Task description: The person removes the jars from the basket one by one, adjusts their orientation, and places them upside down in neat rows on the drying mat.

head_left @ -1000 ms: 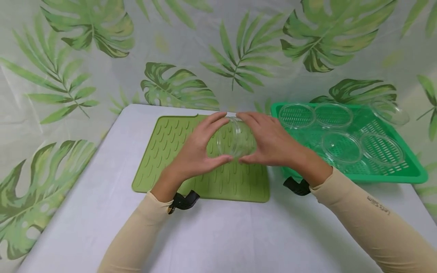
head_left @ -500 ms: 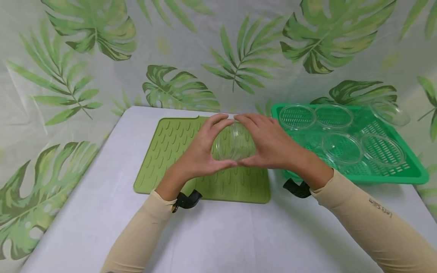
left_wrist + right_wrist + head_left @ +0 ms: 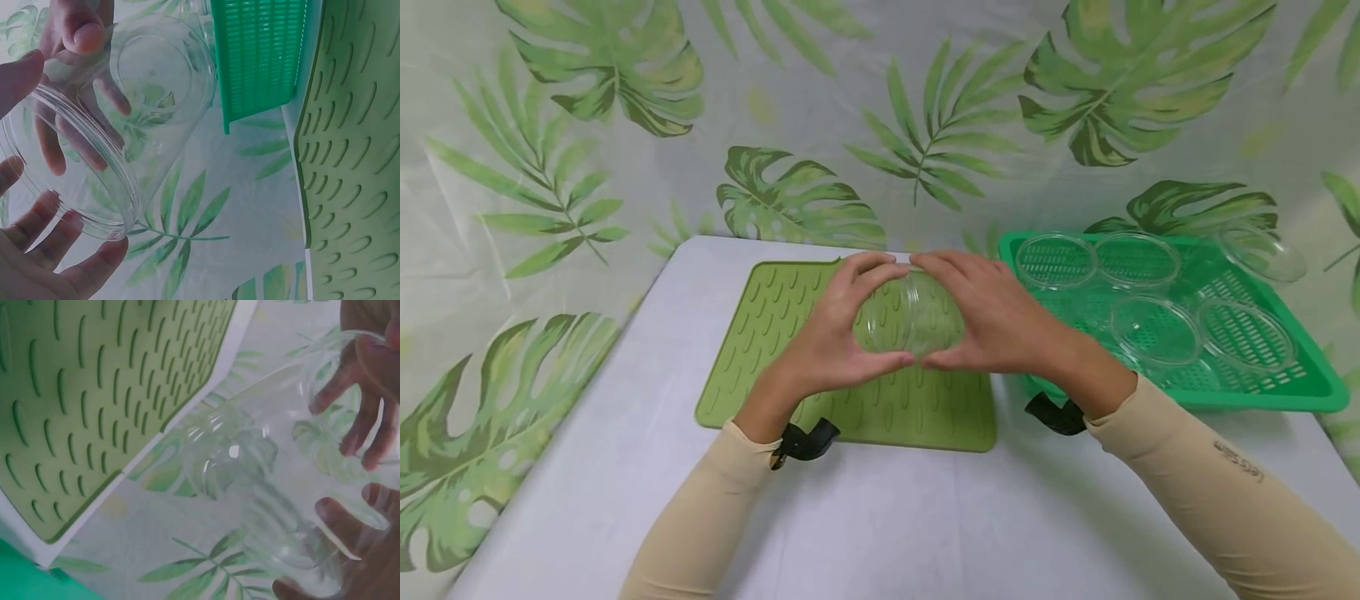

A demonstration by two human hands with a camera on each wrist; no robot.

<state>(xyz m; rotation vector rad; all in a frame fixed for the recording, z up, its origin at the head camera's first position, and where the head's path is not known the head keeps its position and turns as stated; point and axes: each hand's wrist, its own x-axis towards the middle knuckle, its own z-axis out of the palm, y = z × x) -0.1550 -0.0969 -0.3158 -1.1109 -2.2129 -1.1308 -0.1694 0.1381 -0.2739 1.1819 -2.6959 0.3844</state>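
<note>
A clear jar (image 3: 936, 310) is held sideways between both hands above the green mat. My left hand (image 3: 831, 337) curves its fingers and thumb round the ridged rim end. From the opposite side, my right hand (image 3: 1000, 321) grips the jar's body. In the left wrist view, the left fingertips touch the rim, and the right fingers show through the clear wall of the jar (image 3: 165, 134). The right wrist view shows the jar (image 3: 250, 450) blurred, with reflections on it. Whether a separate clear lid sits at the rim, I cannot tell.
A green ribbed mat (image 3: 790, 367) lies on the white-covered table (image 3: 880, 517). To the right stands a green perforated basket (image 3: 1315, 379) with several clear round containers, one leaning over its back edge. A leaf-patterned cloth (image 3: 820, 83) hangs behind.
My left hand shifted a little to the right with its fingertips nearer the right hand, then moved slightly back left. Both hands keep holding the jar in nearly the same place.
</note>
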